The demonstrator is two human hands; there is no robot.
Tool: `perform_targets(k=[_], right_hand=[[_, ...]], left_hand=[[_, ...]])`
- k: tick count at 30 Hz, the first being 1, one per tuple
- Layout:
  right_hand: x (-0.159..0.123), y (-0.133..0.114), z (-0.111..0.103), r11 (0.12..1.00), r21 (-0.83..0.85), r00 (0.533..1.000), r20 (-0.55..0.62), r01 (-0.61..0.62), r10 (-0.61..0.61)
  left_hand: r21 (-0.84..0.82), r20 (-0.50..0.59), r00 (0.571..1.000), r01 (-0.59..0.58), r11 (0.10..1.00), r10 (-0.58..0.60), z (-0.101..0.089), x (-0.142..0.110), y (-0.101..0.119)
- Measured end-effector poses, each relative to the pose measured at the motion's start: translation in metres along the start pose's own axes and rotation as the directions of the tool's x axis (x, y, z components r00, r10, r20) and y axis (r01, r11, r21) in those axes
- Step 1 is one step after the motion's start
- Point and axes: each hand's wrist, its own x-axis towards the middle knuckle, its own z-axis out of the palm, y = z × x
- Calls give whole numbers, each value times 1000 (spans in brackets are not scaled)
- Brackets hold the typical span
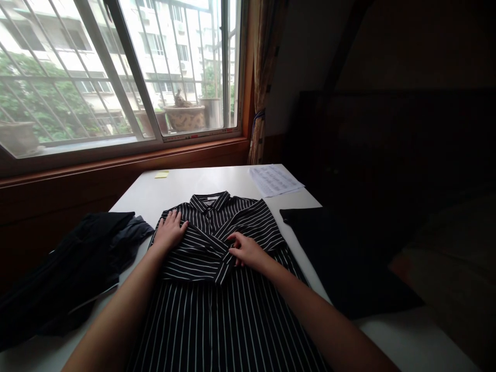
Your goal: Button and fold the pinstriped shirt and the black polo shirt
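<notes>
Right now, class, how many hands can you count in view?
2: the left hand rests on the striped shirt near its shoulder; the right hand is by the folded-in sleeves.

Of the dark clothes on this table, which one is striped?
The shirt lying in the middle: thin white stripes cover it, whereas the clothes heaped on the left and the dark cloth on the right show none.

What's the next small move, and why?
Probably flatten the right hand and smooth the folded sleeves where they meet: its fingers are curled there by a cuff, while the left hand lies spread on the striped collared shirt.
</notes>
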Motion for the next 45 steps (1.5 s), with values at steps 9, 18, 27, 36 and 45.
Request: perform_targets(k=[9, 18, 27, 36, 45], right_hand=[[-7, -23, -12, 840, -523, 953, -152, 148, -262], [-2, -43, 29, 647, -589, 860, 185, 484, -475], [-12, -25, 44, 613, -613, 867, 343, 498, -362], [-22, -22, 36, 654, -594, 884, 324, 468, -339], [-32, -19, 30, 678, -583, 894, 303, 447, -329]], left_hand=[[-10, 1, 1000, 4, 1000, -4, 1, 3, -5], [-1, -6, 1000, 10, 1000, -10, 5, 4, -6], [-21, 13, 1000, -8, 1000, 9, 0, 7, -10], [-24, 21, 1000, 17, 1000, -17, 1, 17, -18], [-22, 20, 1000, 21, 1000, -20, 1, 17, -18]])
